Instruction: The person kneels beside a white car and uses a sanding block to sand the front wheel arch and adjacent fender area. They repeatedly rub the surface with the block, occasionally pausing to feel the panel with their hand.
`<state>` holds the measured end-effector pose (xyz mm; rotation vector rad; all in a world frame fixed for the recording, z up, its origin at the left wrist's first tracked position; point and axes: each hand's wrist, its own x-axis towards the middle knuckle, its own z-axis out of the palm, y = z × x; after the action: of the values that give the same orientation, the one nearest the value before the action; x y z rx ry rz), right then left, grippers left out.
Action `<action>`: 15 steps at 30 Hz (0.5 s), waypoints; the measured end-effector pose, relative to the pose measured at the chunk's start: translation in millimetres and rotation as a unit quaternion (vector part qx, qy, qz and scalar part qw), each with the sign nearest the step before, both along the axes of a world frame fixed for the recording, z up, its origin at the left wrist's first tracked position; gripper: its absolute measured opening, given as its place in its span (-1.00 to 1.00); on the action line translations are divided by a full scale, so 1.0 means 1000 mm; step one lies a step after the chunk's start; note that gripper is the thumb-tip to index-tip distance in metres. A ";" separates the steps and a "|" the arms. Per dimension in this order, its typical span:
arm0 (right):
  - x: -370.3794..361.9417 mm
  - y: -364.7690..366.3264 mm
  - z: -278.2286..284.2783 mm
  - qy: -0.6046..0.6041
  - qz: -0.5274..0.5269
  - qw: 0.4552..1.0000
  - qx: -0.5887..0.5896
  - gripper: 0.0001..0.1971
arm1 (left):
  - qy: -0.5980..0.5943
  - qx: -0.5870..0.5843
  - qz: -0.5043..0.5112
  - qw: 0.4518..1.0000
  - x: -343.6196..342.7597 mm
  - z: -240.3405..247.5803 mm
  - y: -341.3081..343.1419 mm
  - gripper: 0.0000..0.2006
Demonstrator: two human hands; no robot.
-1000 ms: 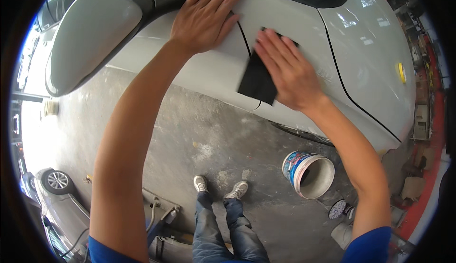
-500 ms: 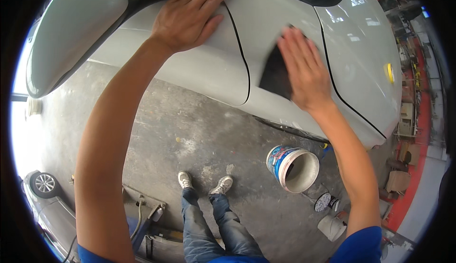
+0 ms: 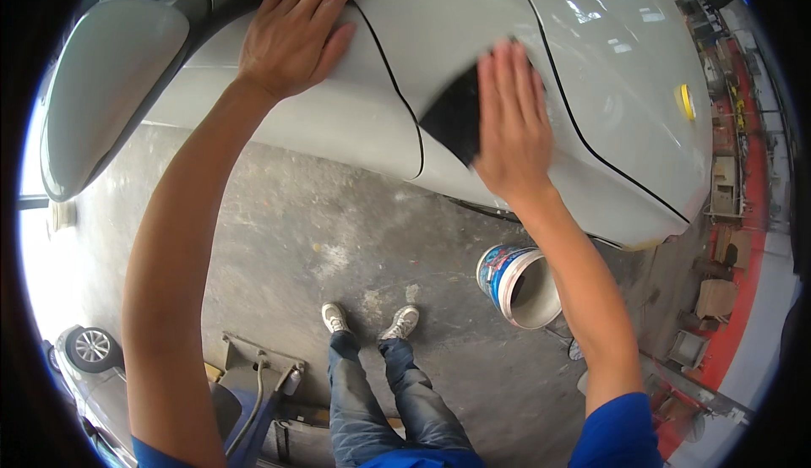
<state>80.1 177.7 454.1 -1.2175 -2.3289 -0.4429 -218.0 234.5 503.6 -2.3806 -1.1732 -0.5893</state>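
A pale grey car body (image 3: pixel 473 12) stretches across the upper part of the head view, split by dark panel gaps. My left hand (image 3: pixel 296 33) lies flat on it, fingers spread, beside the dark trim and holding nothing. On the panel between two gaps, my right hand (image 3: pixel 515 117) presses a black sheet (image 3: pixel 452 117), which looks like sandpaper, against the paint. Its four fingers lie straight over the sheet; the thumb is hidden. Part of the sheet sticks out to the left of the hand, reaching the left gap.
The car's side mirror (image 3: pixel 110 96) juts out at upper left. A yellow tape roll (image 3: pixel 685 102) sits on the right panel. An open bucket (image 3: pixel 532 291) stands on the concrete floor below my right forearm. Another car (image 3: pixel 93 383) and a hose (image 3: pixel 253 409) are at lower left; cluttered shelving (image 3: pixel 725 189) runs along the right.
My right hand and the black sheet have slid left across the panel, up to the left gap. My left hand stays flat on the car. The whole view has shifted slightly.
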 end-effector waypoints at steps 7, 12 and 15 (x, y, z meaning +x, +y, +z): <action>0.002 0.002 -0.005 0.015 -0.014 1.000 -0.005 -0.31 | -0.008 0.022 -0.011 1.000 -0.008 -0.007 0.002 -0.36; -0.042 0.011 0.010 0.093 -0.034 0.995 0.012 -0.23 | 0.006 -0.013 0.005 1.000 0.002 0.007 0.002 -0.37; -0.032 0.021 0.014 0.059 0.004 0.998 0.012 -0.25 | 0.008 0.004 0.005 1.000 0.002 -0.001 0.000 -0.38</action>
<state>48.3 198.2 468.4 -1.1907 -2.2228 -0.3845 -215.7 234.0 502.7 -2.3674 -1.1731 -0.5683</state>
